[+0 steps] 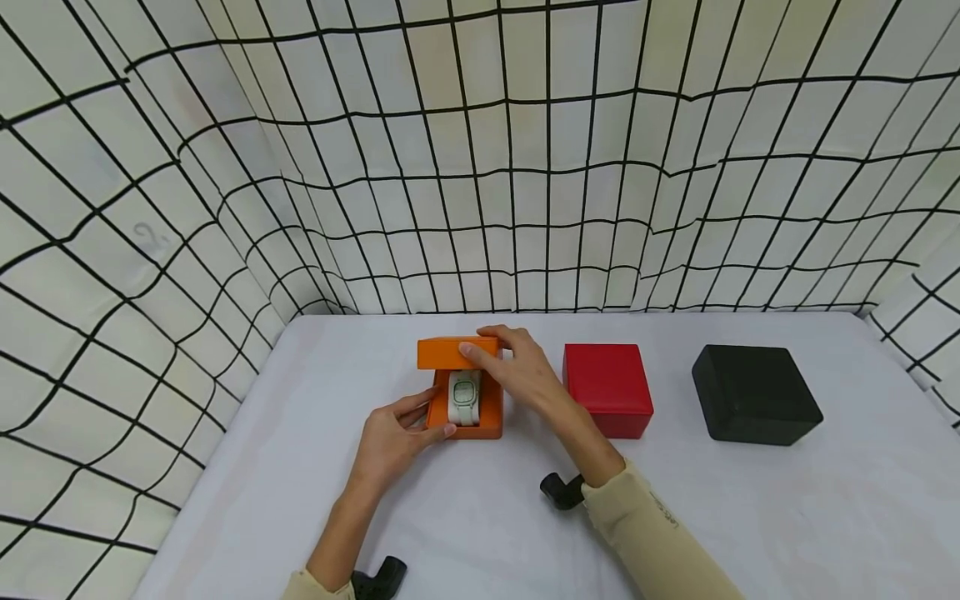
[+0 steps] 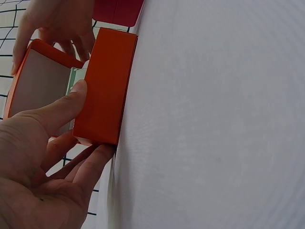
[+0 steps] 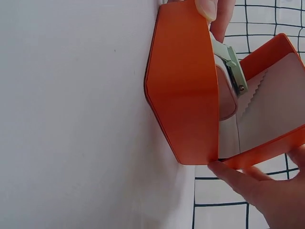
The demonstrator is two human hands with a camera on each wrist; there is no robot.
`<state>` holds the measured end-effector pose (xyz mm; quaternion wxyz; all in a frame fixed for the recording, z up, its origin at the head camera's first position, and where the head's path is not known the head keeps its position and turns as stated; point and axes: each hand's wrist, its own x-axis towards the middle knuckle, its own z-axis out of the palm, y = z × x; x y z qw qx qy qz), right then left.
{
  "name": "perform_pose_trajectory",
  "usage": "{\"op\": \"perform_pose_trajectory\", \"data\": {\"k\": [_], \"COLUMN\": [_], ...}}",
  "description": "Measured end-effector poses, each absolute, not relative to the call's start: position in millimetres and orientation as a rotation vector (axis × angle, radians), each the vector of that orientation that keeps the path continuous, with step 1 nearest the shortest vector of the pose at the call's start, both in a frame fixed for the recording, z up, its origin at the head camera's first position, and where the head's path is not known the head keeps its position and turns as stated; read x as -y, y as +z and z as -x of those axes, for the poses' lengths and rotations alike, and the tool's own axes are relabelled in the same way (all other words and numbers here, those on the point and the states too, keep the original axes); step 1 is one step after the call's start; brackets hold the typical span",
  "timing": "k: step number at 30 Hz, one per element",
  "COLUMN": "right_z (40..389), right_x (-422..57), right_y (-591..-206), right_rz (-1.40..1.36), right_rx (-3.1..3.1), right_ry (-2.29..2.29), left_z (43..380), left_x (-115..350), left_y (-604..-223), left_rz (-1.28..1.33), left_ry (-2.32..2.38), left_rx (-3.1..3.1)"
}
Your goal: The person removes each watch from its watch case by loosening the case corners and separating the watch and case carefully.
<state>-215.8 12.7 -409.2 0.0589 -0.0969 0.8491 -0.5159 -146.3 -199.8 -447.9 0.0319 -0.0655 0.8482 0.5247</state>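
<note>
An orange watch box (image 1: pixel 491 414) sits on the white table with its lid (image 1: pixel 438 354) raised at the back. Inside lies a wristwatch (image 1: pixel 464 392) with a pale strap and a light green case, wrapped around a cushion. My left hand (image 1: pixel 393 435) grips the box's left side, thumb at the front rim and fingers along the side and bottom edge. With my right hand (image 1: pixel 531 372) I hold the lid at its right end, thumb on its front face and fingers over the top. The right wrist view shows the pale lining (image 3: pixel 276 95) of the tilted lid.
A closed red box (image 1: pixel 607 387) stands just right of my right hand. Farther right is a closed black box (image 1: pixel 756 394). White walls with a black grid (image 1: pixel 510 171) enclose the table's back and sides. Each wrist wears a small black camera mount (image 1: pixel 561 492).
</note>
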Motion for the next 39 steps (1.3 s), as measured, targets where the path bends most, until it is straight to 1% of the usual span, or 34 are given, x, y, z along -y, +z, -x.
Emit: {"op": "perform_pose_trajectory", "data": {"k": [5, 22, 30, 39], "right_z": [216, 216, 217, 219], "right_x": [-15, -28, -28, -26], "right_y": [-412, -414, -414, -410], "right_rz": [0.376, 0.629, 0.663, 0.635], "right_rx": [-2.55, -2.393, -2.416, -2.456], "right_ry": [-1.695, -1.785, -1.778, -1.793], "left_z": [147, 146, 146, 146], "left_x": [200, 200, 200, 199], "left_y": [-448, -449, -448, -447], "left_rz": [0.2, 0.19, 0.2, 0.21], "left_ry": [1.604, 1.623, 1.601, 1.583], "left_rx": [-2.62, -2.616, -2.621, -2.631]}}
